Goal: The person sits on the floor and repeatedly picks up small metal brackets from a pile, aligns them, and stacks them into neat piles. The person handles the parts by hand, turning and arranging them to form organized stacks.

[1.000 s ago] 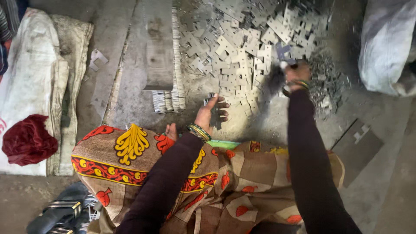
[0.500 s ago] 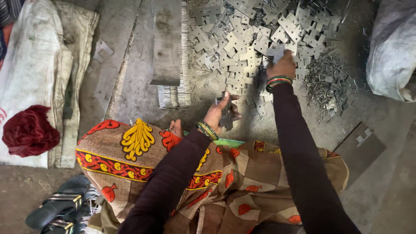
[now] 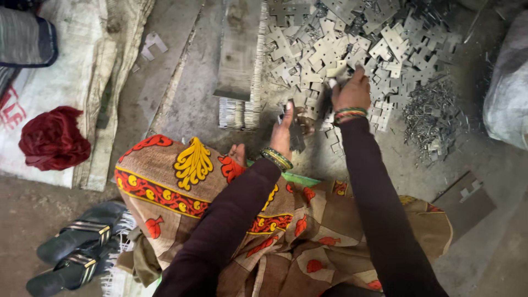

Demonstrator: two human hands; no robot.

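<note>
I sit on the floor in patterned brown cloth. My left hand [image 3: 287,127] grips a small stack of flat metal plates [image 3: 297,135] held upright in front of my knees. My right hand [image 3: 352,89] reaches over the near edge of a big heap of loose notched metal plates [image 3: 352,38], its fingers closed on a plate or two [image 3: 336,71] at the heap's edge. Both wrists carry bangles. A neat row of stacked plates [image 3: 256,66] stands on edge to the left of the heap, with another short row [image 3: 237,113] below it.
A pile of thin metal scraps [image 3: 432,118] lies right of the heap, a white sack [image 3: 509,99] beyond it. A flat metal sheet [image 3: 465,201] lies lower right. At left are white sacking [image 3: 66,71], a dark red cloth bundle [image 3: 52,137] and black sandals [image 3: 74,253].
My right hand has swept left and nearer along the heap's edge, closing in on my left hand. The left hand has kept its stack almost still. The view has shifted slightly.
</note>
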